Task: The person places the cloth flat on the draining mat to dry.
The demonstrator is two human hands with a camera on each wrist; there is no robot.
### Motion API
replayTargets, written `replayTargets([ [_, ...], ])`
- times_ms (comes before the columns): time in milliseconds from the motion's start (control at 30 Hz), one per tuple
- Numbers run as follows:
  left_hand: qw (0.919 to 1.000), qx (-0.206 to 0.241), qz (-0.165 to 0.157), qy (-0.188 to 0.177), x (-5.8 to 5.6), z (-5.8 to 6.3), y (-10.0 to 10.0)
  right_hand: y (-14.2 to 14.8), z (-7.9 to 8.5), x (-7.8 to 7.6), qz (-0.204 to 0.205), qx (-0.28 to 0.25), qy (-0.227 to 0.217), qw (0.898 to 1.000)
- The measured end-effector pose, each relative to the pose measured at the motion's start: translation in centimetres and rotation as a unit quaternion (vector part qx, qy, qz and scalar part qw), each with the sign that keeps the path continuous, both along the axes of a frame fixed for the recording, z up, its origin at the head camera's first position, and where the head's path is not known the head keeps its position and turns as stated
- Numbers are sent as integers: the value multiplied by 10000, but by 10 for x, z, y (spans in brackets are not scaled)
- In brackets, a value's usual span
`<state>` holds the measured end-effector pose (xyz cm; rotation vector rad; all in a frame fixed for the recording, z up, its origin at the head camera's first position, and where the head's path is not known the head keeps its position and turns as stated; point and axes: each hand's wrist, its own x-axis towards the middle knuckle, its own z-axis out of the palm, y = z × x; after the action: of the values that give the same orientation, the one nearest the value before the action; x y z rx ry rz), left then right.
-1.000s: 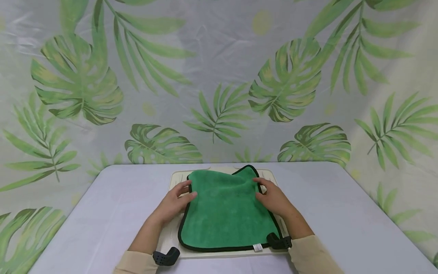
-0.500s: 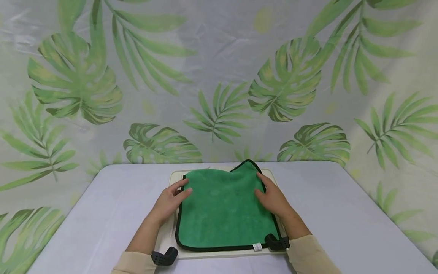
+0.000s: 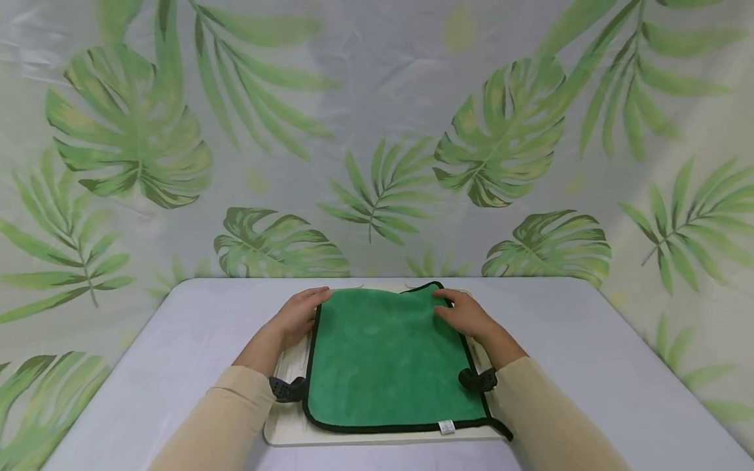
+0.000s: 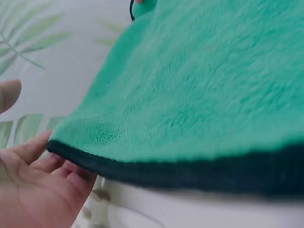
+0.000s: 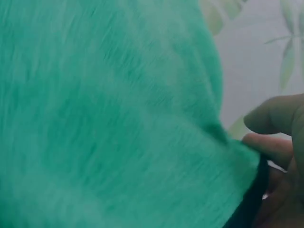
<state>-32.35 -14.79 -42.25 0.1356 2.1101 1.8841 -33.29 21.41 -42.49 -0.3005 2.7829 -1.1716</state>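
A green towel with black edging and a white label lies over a cream board. My left hand is at the towel's far left corner; in the left wrist view its fingers reach under the black edge, with the thumb raised off the cloth. At the far right side is my right hand. In the right wrist view its index finger is right at the towel's edge, and the thumb stands apart above it. The towel hides most of the board.
Under everything is a white-covered table. A leaf-print curtain hangs behind its far edge. Dark wrist mounts sit at both sleeves, and the towel's near right corner sticks out past the board.
My left hand has moved forward to the far left corner, its thumb off the towel. My right hand has shifted slightly forward. The towel's far right corner has dropped; its near right corner now shows.
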Motion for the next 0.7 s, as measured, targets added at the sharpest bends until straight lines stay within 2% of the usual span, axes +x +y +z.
replayTargets([
  [133,9984,-461,88,314,5,2,-4,4,-6,2,-382,-297,263,9985],
  [233,9961,-758,26,458,5,5,-7,6,-5,3,-506,-437,339,9972],
  [300,9962,-781,-112,367,0,6,-6,4,-4,0,-443,-323,269,9981],
  [433,9967,-790,-169,40,-8,6,-2,1,-2,-5,-514,-115,102,9986],
  [533,9945,-1040,-131,58,-10,5,-1,2,-1,-3,-630,21,33,9980],
  [633,9864,-1592,-130,380,-9,7,-3,6,2,0,-501,305,89,9982],
  [667,9808,-1853,-197,570,-8,8,-4,8,3,2,-354,497,163,9980],
  [700,9720,-2196,-295,787,-5,9,-4,10,4,4,-188,717,237,9970],
])
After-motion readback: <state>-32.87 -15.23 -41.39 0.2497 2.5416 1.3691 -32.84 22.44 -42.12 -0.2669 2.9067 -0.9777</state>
